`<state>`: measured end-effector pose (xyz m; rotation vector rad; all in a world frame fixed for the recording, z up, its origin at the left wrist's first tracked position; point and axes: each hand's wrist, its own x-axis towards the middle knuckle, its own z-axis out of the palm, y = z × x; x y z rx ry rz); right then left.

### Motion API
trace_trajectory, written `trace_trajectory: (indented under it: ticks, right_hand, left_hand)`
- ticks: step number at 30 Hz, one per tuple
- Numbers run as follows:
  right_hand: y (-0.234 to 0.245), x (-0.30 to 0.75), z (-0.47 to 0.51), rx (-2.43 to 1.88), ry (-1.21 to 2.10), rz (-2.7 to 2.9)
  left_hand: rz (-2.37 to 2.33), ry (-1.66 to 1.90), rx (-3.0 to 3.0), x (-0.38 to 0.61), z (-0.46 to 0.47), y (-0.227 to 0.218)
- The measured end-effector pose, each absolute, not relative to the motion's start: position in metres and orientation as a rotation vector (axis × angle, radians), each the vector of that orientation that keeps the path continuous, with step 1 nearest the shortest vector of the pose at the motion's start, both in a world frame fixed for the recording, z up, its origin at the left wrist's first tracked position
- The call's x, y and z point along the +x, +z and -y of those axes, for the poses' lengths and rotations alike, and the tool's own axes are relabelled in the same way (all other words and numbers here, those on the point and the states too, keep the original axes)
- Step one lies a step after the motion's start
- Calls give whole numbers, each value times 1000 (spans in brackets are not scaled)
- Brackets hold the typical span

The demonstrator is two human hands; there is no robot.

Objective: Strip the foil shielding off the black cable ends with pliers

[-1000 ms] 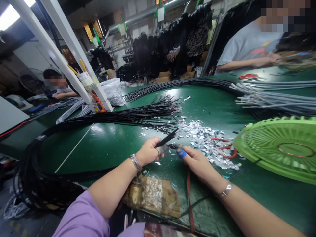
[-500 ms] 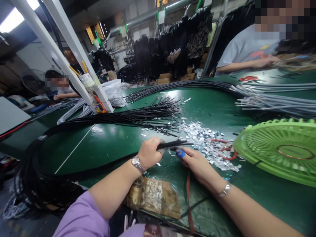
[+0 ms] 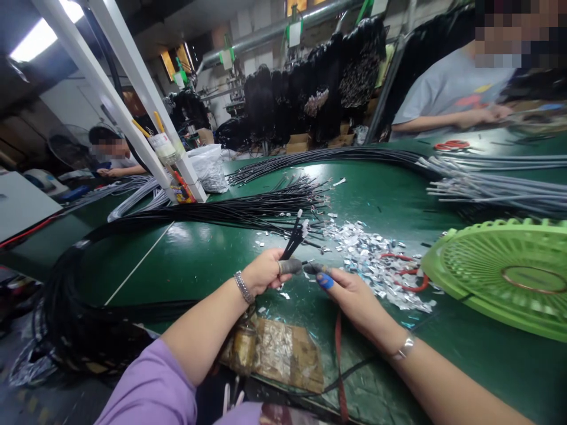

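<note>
My left hand [image 3: 270, 271] is closed around a few black cables [image 3: 293, 241], whose pale ends point up above the fist. A dark cover wraps its thumb. Close by on the right, my right hand [image 3: 343, 286] has thumb and fingers pinched together, fingertips almost meeting the left thumb. Blue tape covers the right thumb and a dark cover a finger; what lies in that pinch is too small to make out. Just beyond my hands, a thick bundle of black cables [image 3: 221, 211] lies with stripped ends, near a heap of silvery foil scraps [image 3: 372, 251].
Red-handled pliers [image 3: 411, 280] lie in the scraps, beside a green fan [image 3: 500, 274] at right. Grey cables [image 3: 487, 183] and red scissors [image 3: 452, 145] are farther back. A taped cardboard piece [image 3: 287, 354] sits before me. Two people work across the table [image 3: 146, 265].
The cables in my left hand have swung from pointing right to pointing upward, showing their pale ends. My right hand stays close beside, still pinched.
</note>
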<state>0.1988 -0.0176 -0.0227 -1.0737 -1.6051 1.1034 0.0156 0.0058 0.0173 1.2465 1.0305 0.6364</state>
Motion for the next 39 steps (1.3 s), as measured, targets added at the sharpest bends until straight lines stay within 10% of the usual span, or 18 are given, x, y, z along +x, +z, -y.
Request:
trace_trajectory:
  ticks: [27,39]
  right_hand:
    - [-28,206,23,-1038,800,1636]
    - [-20,199,20,-1067,1214,1347]
  left_hand:
    - [-1043,486,1322,19,-3,12]
    - [-1072,460,1426,17,-5,8]
